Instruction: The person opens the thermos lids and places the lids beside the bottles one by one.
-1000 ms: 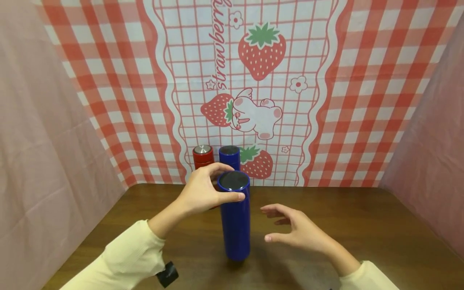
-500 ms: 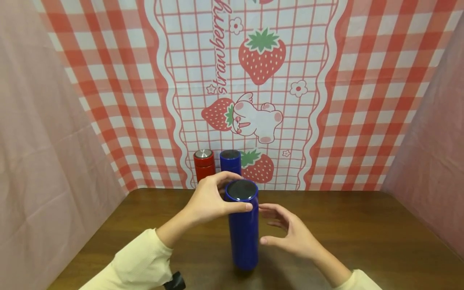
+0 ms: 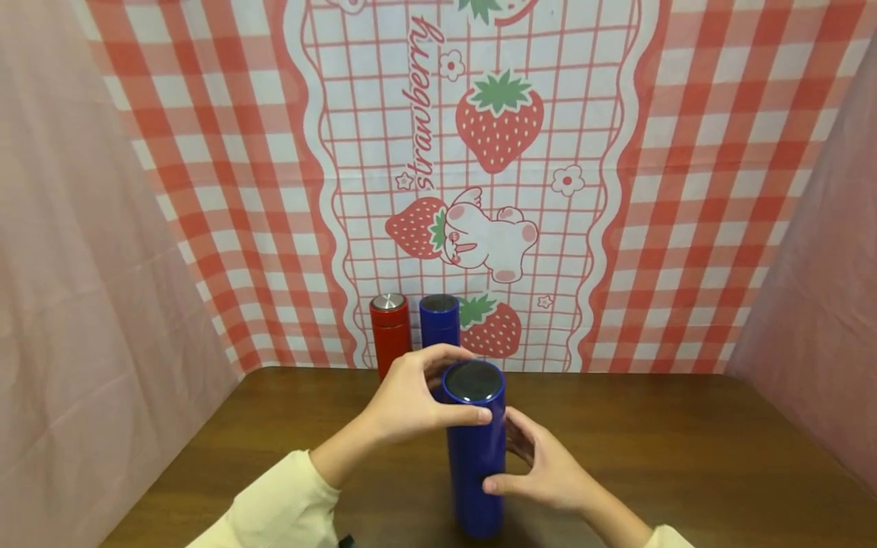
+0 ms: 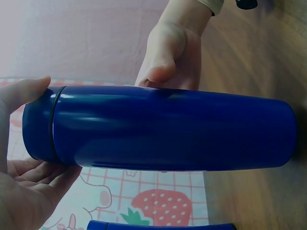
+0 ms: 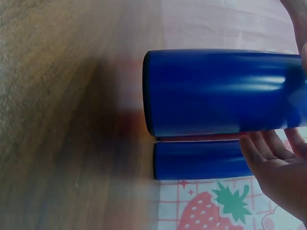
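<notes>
A tall blue thermos (image 3: 476, 464) with a dark top stands upright between my two hands. My left hand (image 3: 418, 399) grips it around the lid from the left, thumb across the front and fingers behind. Lower down, my right hand (image 3: 544, 468) curves around the right side of the body, its thumb over the front and its fingers behind. In the left wrist view the thermos (image 4: 172, 129) runs sideways, with a dark seam below its lid, and covers part of the right hand (image 4: 172, 57). In the right wrist view, fingers (image 5: 268, 143) lie along its lower edge.
Behind, by the cloth, stand a red thermos (image 3: 390, 335) with a silver top and a second blue thermos (image 3: 440, 323). The brown wooden table (image 3: 651, 457) meets a strawberry-print checked cloth (image 3: 692, 251); pink cloths hang at both sides.
The blue thermos has shifted right and closer to me in my left hand. My right hand has moved in from beside it and now reaches around its body. The head view has tilted slightly.
</notes>
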`<state>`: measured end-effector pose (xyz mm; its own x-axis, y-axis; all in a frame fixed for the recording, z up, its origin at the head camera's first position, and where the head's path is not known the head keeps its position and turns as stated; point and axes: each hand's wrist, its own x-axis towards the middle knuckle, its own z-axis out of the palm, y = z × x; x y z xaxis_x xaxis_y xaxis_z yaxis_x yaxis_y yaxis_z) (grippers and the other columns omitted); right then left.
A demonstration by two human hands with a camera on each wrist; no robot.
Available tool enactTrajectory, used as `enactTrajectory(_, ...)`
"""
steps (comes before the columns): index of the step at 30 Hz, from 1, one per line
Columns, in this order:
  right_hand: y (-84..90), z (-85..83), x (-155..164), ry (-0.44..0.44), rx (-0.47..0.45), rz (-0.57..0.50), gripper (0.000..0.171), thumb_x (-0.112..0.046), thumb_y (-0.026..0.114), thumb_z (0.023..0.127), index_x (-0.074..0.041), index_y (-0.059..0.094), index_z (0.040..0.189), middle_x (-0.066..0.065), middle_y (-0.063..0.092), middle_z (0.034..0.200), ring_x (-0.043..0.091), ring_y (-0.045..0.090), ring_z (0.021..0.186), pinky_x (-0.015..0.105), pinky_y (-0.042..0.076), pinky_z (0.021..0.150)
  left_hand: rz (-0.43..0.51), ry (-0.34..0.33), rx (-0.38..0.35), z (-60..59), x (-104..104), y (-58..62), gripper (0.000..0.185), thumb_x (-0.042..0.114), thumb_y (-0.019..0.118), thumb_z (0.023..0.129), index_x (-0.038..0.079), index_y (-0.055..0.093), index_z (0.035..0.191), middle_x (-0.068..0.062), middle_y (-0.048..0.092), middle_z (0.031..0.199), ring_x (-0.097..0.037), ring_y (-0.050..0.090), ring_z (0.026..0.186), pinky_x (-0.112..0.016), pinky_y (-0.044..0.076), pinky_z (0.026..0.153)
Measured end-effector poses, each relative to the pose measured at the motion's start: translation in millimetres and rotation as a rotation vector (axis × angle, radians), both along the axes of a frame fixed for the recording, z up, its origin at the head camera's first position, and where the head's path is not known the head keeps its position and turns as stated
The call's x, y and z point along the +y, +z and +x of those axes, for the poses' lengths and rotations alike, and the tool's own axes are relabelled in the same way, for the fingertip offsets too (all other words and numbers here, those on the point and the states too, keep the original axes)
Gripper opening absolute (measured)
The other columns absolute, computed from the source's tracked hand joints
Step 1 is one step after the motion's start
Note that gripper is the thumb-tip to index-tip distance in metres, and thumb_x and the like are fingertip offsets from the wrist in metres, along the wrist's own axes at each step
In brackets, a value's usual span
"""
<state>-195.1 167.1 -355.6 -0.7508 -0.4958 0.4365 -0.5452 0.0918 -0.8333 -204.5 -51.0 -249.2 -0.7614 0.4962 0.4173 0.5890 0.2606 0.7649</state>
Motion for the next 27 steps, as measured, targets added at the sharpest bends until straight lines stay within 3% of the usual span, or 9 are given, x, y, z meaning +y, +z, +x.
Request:
enactTrajectory(6, -1.6, 0.7, -2, 0.024, -0.063, -0.010, 0.077, -0.007, 0.074, 0.081, 0.011, 0.031, 0.141, 0.034, 0.050, 0.134, -0.004, 0.055, 0.119, 0.013, 0.043, 0.099, 0.002, -0.017, -0.016, -1.0, 4, -4.2, 0.057, 0.024, 0.084, 0.070, 0.008, 0.062, 0.120, -0.009, 0.069, 0.114, -0.023, 0.068, 0.106, -0.026, 0.054, 0.093)
enactTrajectory(13, -0.8, 1.4, -5, 0.011, -0.042, -0.004, 0.071, -0.006, 0.074, 0.081, 0.013, 0.036, 0.137, 0.034, 0.055, 0.127, 0.000, 0.060, 0.112, 0.018, 0.049, 0.095, 0.046, -0.055, -0.024, -2.5, 3, -9.6, 0.058, 0.018, 0.084, 0.071, 0.006, 0.060, 0.122, -0.013, 0.069, 0.115, -0.028, 0.067, 0.107, -0.033, 0.054, 0.096)
enactTrajectory(21, 0.8, 3.9, -6, 0.001, -0.046, -0.005, 0.069, -0.006, 0.074, 0.082, 0.015, 0.037, 0.136, 0.036, 0.054, 0.126, 0.000, 0.062, 0.110, 0.020, 0.052, 0.092, 0.048, -0.056, 0.023, -3.5, 3, -13.1, 0.060, 0.018, 0.085, 0.070, 0.010, 0.059, 0.123, -0.006, 0.069, 0.116, -0.015, 0.068, 0.105, -0.018, 0.051, 0.094)
enactTrajectory(27, 0.0, 3.4, -5, 0.002, -0.064, -0.003, 0.068, -0.006, 0.074, 0.081, 0.016, 0.038, 0.134, 0.037, 0.055, 0.124, 0.001, 0.063, 0.107, 0.020, 0.053, 0.090, 0.072, -0.106, 0.003, -8.6, 2, -15.5, 0.063, 0.014, 0.085, 0.070, 0.009, 0.058, 0.126, -0.007, 0.066, 0.124, -0.018, 0.065, 0.113, -0.018, 0.048, 0.099)
